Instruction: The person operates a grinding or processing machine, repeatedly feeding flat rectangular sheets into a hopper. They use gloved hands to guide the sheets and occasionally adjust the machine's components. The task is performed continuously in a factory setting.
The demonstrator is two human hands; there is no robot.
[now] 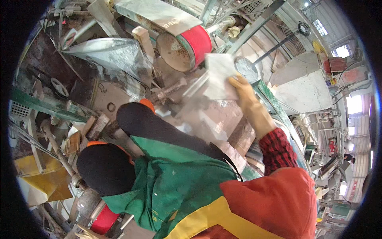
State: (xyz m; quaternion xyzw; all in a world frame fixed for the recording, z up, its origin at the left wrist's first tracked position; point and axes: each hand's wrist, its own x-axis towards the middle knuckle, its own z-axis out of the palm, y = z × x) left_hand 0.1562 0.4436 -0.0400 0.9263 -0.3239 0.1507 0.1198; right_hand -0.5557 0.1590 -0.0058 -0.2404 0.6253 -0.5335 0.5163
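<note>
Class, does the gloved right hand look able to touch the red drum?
Probably yes: the right hand seems near the red drum, though the pale piece it appears to hold sits between them in this view.

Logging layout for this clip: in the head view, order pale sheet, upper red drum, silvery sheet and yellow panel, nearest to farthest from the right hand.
From the right hand:
1. Pale sheet, in its grip.
2. Upper red drum, up and left.
3. Silvery sheet, farther left.
4. Yellow panel, lower left.
</note>
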